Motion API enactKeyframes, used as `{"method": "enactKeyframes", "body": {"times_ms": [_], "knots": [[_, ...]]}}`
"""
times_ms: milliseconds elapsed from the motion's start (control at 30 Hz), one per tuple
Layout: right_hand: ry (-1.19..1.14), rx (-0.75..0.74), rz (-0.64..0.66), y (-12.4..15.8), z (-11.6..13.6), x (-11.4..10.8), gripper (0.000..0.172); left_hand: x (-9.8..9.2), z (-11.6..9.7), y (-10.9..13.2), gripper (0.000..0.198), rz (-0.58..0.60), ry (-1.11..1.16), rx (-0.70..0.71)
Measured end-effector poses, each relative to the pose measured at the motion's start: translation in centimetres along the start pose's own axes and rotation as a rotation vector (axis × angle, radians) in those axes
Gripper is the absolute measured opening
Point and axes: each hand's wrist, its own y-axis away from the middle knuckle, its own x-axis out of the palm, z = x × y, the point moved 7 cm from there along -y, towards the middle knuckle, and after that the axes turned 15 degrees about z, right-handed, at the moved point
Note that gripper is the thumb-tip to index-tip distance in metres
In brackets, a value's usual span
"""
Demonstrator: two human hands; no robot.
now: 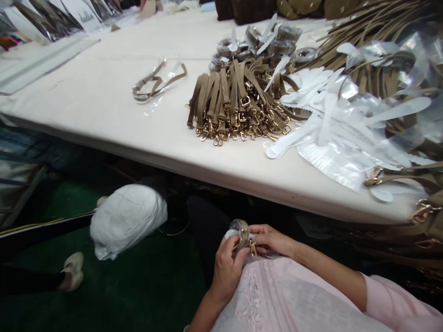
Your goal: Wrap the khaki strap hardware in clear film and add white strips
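Both of my hands are low in my lap, below the table edge, over pink cloth. My left hand (pixel 228 267) and my right hand (pixel 273 240) are closed together on a small rolled brown strap (pixel 243 230) with a gold clasp and a white plastic tab. On the cream table (pixel 104 115) above lies a big pile of brown straps with gold clasps (pixel 235 103). A single strap in clear wrapping (pixel 155 83) lies to its left.
White plastic tabs and clear bags (pixel 332 120) are heaped at the right with more straps behind. A white bundle (pixel 126 219) sits on the green floor. Another person's leg and shoe (pixel 72 272) are at the left. Dark bags stand at the table's far edge.
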Motion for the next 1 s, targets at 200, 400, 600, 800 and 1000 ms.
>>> {"method": "enactKeyframes", "body": {"times_ms": [200, 400, 600, 800, 1000], "knots": [[0.12, -0.112, 0.085, 0.2, 1.2, 0.9, 0.042, 0.1, 1.9, 0.2, 0.018, -0.063, 0.0, -0.143], [-0.048, -0.109, 0.08, -1.3, -0.8, 0.0, 0.048, 0.1, -0.2, -0.1, 0.014, -0.036, -0.346, 0.018], [-0.312, -0.14, 0.018, -2.2, -1.3, -0.4, 0.04, 0.1, -2.8, -1.4, 0.008, -0.078, -0.637, 0.259], [-0.438, -0.222, 0.038, -2.3, -0.9, -0.5, 0.046, 0.1, -3.0, -1.8, 0.02, -0.216, -0.54, 0.305], [-0.51, -0.241, 0.104, -2.2, -0.7, -0.1, 0.051, -1.0, -0.8, -1.2, 0.029, -0.268, -0.028, 0.096]]}}
